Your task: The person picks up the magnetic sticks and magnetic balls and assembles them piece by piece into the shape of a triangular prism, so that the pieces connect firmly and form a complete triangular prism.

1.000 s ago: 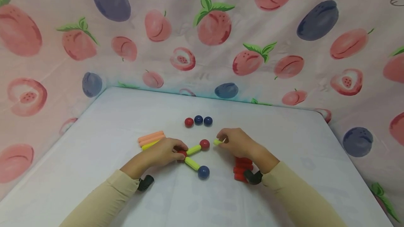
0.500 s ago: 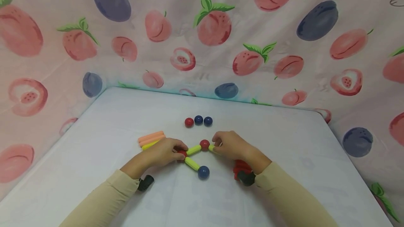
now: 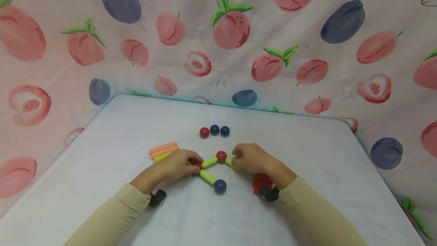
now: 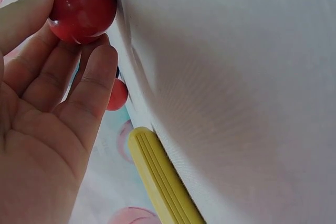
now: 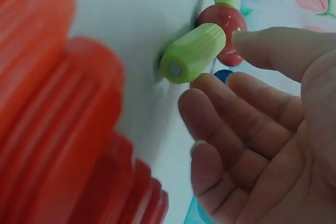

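My left hand [image 3: 177,164] holds a red ball [image 4: 84,11] between thumb and fingers. From that ball two yellow-green magnetic rods fork out. The upper rod [image 3: 209,162] reaches a second red ball [image 3: 221,156]; the lower rod [image 3: 207,177] ends at a blue ball [image 3: 220,186]. A third yellow-green rod [image 5: 194,53] joins the second red ball and points towards my right hand [image 3: 254,158]. In the right wrist view its metal-tipped end is bare, and the thumb and relaxed fingers lie close around it without a visible grip.
Behind the hands, a loose red ball [image 3: 204,132] and two blue balls [image 3: 220,130] stand in a row. Orange rods [image 3: 164,149] and a yellow rod [image 4: 165,177] lie by my left hand. Several red rods [image 3: 262,183] lie under my right wrist.
My right hand brought the third yellow-green rod leftwards to the second red ball, where it now sits attached. The hand has then shifted slightly right. My left hand has stayed still.
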Tool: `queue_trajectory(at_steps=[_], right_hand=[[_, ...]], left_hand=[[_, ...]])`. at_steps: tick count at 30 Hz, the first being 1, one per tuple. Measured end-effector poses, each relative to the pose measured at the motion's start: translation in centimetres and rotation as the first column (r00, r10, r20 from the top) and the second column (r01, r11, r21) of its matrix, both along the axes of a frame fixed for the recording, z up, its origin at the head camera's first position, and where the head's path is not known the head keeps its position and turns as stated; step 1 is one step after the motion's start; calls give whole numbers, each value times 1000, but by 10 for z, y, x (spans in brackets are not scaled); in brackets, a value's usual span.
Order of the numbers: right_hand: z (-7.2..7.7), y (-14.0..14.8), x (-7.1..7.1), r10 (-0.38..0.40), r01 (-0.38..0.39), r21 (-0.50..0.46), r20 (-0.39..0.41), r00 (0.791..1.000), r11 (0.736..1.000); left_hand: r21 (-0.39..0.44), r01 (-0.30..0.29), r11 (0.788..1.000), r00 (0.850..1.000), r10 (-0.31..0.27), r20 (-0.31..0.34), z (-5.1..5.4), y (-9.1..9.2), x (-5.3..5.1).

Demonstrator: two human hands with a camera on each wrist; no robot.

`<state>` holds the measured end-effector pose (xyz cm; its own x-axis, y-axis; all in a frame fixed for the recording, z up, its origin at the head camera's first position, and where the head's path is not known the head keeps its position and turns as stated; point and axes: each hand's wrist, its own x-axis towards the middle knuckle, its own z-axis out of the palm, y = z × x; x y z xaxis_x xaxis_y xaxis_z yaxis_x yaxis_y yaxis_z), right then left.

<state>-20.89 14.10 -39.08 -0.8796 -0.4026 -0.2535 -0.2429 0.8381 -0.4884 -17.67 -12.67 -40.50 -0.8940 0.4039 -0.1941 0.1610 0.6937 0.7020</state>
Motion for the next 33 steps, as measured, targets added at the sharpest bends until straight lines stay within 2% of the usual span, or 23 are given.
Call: queue_trajectory(at_steps=[7, 13, 20, 25, 33], right_hand=[[-2, -1, 1, 3, -5, 42, 52, 999, 999], [-2, 0, 2, 11, -13, 58, 27, 1000, 998], [-3, 4, 2, -2, 2, -13, 39, 999, 1000], [-1, 9, 8, 1, 4, -77, 72, 997, 997], [0, 12, 19, 65, -48, -159, 102, 993, 986]], left_hand=[[0, -10, 1000, 1000, 10, 3, 1, 1, 0], [13, 0, 1000, 1000, -1, 2, 0, 1, 0], [14, 1, 1000, 1000, -1, -2, 1, 0, 0], [15, 14, 1000, 1000, -13, -10, 1, -1, 0], [13, 10, 1000, 1000, -10, -6, 2, 0, 1]])
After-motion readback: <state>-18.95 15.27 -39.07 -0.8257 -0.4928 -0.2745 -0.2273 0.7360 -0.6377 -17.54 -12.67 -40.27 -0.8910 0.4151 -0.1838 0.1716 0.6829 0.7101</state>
